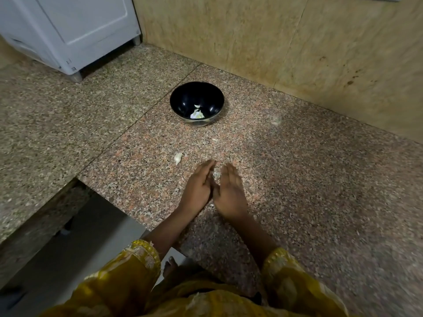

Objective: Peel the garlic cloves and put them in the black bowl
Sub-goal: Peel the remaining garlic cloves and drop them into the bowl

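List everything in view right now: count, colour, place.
black bowl: one, black, far middle of counter
garlic pieces: few, pale, count unclear, in the bowl
garlic clove: one, off-white, on counter left of the fingertips
scrap: one, whitish, between bowl and hands
counter: one, speckled pinkish granite
appliance: one, white, far left
wall: beige, behind the counter
sleeves: two, yellow, bottom
left hand, right hand: fingers straight, palms facing, blurred pale bits between

You're looking down on a speckled pink-grey granite counter (309, 184) with a thin seam across it. A beige, stained stone wall (263, 37) rises behind the counter. A white appliance (68, 28) stands on short feet at its far left. Grey floor (75, 245) lies below its near-left edge. The light is dim.
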